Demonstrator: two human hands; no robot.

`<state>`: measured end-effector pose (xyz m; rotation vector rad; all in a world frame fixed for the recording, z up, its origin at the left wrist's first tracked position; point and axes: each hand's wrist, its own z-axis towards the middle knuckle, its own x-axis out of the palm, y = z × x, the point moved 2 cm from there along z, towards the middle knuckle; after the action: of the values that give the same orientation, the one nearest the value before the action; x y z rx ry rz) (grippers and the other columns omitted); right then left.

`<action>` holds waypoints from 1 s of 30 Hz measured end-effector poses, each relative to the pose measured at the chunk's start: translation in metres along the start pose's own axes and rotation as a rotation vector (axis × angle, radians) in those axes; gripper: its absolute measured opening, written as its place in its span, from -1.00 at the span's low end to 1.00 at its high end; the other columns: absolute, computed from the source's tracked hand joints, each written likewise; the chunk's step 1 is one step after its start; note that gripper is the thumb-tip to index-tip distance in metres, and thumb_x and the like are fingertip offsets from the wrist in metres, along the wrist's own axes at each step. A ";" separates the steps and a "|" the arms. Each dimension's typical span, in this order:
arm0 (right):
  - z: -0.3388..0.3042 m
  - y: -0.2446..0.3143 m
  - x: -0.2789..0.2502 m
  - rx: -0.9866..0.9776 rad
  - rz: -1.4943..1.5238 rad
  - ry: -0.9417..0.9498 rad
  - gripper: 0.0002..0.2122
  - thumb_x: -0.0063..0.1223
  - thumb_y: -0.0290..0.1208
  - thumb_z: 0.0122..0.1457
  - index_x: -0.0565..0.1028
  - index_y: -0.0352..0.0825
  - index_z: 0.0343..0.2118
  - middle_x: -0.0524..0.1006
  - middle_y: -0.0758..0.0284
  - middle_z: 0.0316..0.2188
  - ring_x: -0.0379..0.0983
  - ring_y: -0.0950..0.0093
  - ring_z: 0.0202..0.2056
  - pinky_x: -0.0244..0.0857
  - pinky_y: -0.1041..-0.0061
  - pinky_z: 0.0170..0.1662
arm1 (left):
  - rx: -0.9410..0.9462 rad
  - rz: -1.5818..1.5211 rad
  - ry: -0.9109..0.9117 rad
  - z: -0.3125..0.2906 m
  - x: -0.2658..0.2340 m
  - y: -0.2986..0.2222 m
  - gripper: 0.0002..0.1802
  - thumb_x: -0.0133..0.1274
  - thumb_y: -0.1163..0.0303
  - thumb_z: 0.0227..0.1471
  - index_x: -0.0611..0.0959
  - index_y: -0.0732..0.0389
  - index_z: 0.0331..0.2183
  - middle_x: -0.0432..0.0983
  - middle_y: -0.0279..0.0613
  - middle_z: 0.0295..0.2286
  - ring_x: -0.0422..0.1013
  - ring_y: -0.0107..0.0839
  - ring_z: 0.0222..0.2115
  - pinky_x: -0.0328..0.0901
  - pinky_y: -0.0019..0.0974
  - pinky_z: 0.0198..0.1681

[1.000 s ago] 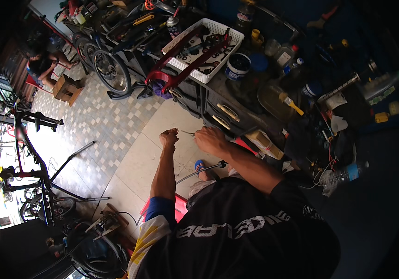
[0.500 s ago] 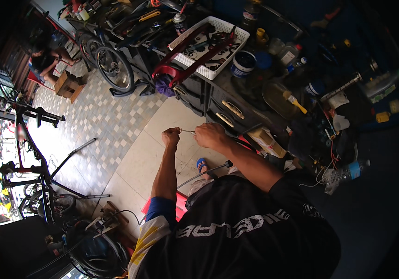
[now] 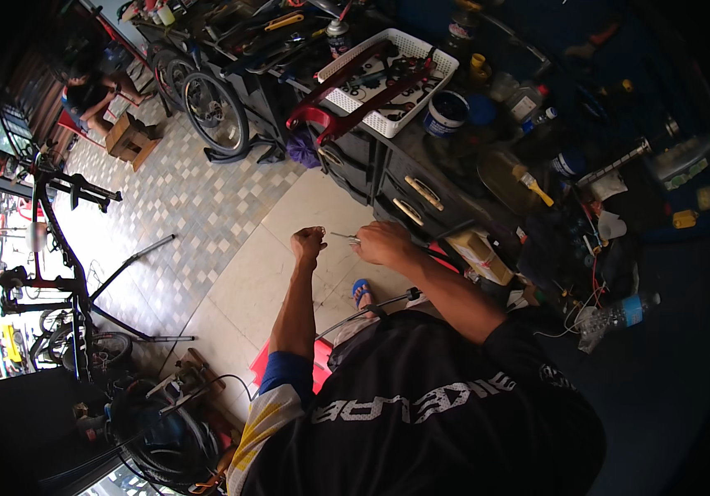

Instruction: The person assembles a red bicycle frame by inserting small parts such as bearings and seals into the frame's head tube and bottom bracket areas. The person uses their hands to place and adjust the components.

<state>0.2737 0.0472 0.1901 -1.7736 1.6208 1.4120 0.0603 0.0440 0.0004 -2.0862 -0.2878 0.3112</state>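
Above the pale floor tiles, my left hand [image 3: 309,246] is closed in a pinch on a small ring-shaped part [image 3: 320,232], too small to identify further. Facing it from the right, my right hand [image 3: 383,245] grips a thin metal tool [image 3: 344,236], its slim shaft pointing left. A short gap separates the tool's tip from the ring-shaped part. My right fingers cover the rest of the tool, so its exact kind is hidden. Below the hands, a thin dark cable or rod [image 3: 338,323] crosses in front of my body, over a red stool [image 3: 322,364].
A dark workbench with drawer handles [image 3: 424,192] runs along the right. On it stand a white basket [image 3: 388,126] of small parts, a red frame piece [image 3: 340,126], a tub [image 3: 445,114] and a brush [image 3: 534,188]. Leftward are a bike frame [image 3: 66,240] and a seated person [image 3: 90,103].
My right hand has shifted slightly right, drawing the tool's tip away from the ring-shaped part. My left hand stays nearly in place, still pinching. The view has tilted slightly.
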 end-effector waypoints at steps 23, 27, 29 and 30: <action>-0.011 -0.022 0.031 0.039 0.094 0.007 -0.63 0.05 -0.09 0.29 0.64 -0.37 -0.20 0.65 0.06 -0.20 0.59 0.10 -0.09 0.44 0.13 -0.03 | 0.012 -0.307 0.305 -0.049 -0.029 -0.042 -0.74 0.19 0.42 0.15 0.62 0.38 -0.16 0.61 -0.13 -0.32 0.58 -0.32 -0.33 0.54 -0.27 -0.20; -0.027 0.002 0.000 0.015 0.142 0.146 -0.63 0.04 -0.09 0.29 0.63 -0.35 -0.17 0.64 0.07 -0.17 0.58 0.11 -0.06 0.43 0.12 -0.02 | 0.088 -0.304 0.253 -0.052 -0.027 -0.044 -0.73 0.20 0.43 0.14 0.62 0.41 -0.17 0.60 -0.11 -0.34 0.57 -0.32 -0.34 0.54 -0.25 -0.19; -0.029 0.008 -0.002 -0.012 0.105 0.092 -0.63 0.04 -0.09 0.29 0.64 -0.35 -0.18 0.65 0.06 -0.19 0.59 0.11 -0.08 0.44 0.13 -0.02 | 0.078 -0.248 0.232 -0.049 -0.027 -0.044 -0.73 0.19 0.42 0.15 0.63 0.43 -0.17 0.60 -0.12 -0.35 0.57 -0.33 -0.36 0.55 -0.25 -0.19; -0.030 0.010 -0.002 -0.026 0.088 0.065 -0.63 0.04 -0.09 0.29 0.64 -0.36 -0.18 0.65 0.06 -0.20 0.59 0.11 -0.09 0.45 0.14 -0.03 | 0.066 -0.246 0.247 -0.046 -0.028 -0.042 -0.73 0.19 0.41 0.16 0.63 0.41 -0.17 0.59 -0.13 -0.35 0.56 -0.34 -0.35 0.55 -0.24 -0.20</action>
<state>0.2775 0.0220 0.2085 -1.8003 1.7410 1.4338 0.0464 0.0186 0.0623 -1.9734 -0.3752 -0.0833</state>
